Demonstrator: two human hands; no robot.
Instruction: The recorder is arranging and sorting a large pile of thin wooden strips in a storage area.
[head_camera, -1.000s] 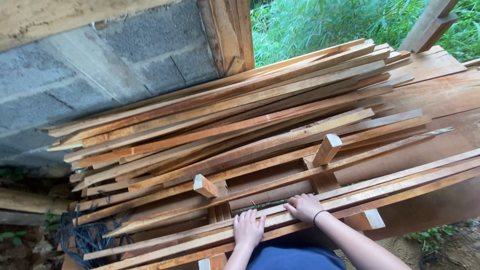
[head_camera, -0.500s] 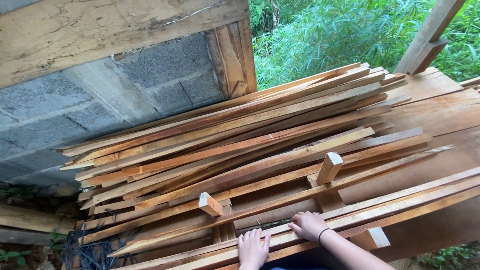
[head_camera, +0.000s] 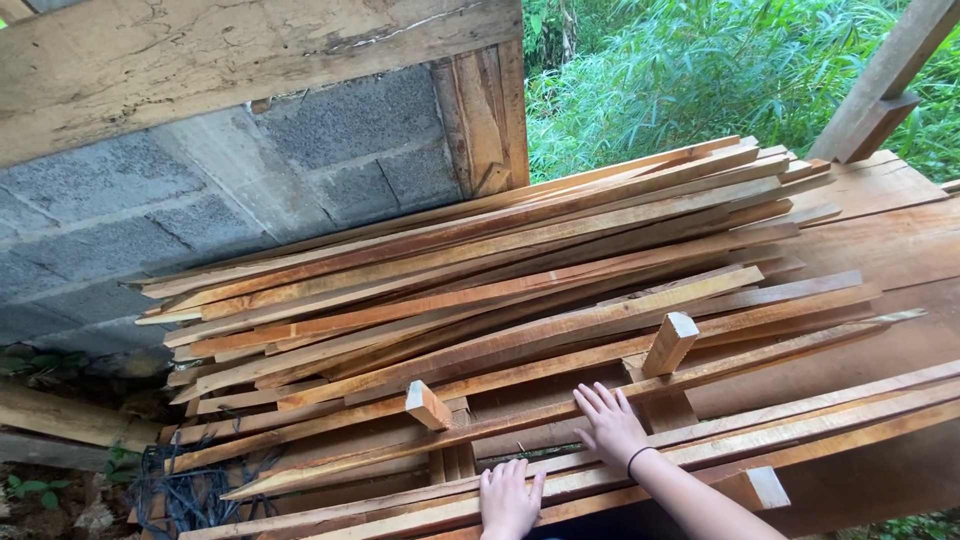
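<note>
A heap of long thin wooden strips (head_camera: 480, 270) lies slanted over wide planks. My left hand (head_camera: 508, 498) rests flat, fingers apart, on the nearest strip (head_camera: 800, 420) at the bottom edge of the view. My right hand (head_camera: 610, 425), a dark band on its wrist, is open with fingers spread, reaching over a longer strip (head_camera: 560, 410) just beyond. Two short upright wooden stubs stand close by: one (head_camera: 428, 404) left of my hands, the other (head_camera: 670, 344) right of my right hand.
A grey block wall (head_camera: 230, 200) with a wooden beam above runs behind the pile at left. A wooden post (head_camera: 490, 110) stands at the wall's end. Green plants (head_camera: 700, 70) fill the far side. Dark tangled netting (head_camera: 180, 480) lies at lower left.
The view has tilted upward. My right hand has lifted off the nearest strips and stretched forward with fingers spread. My left hand has stayed flat on the near strip.
</note>
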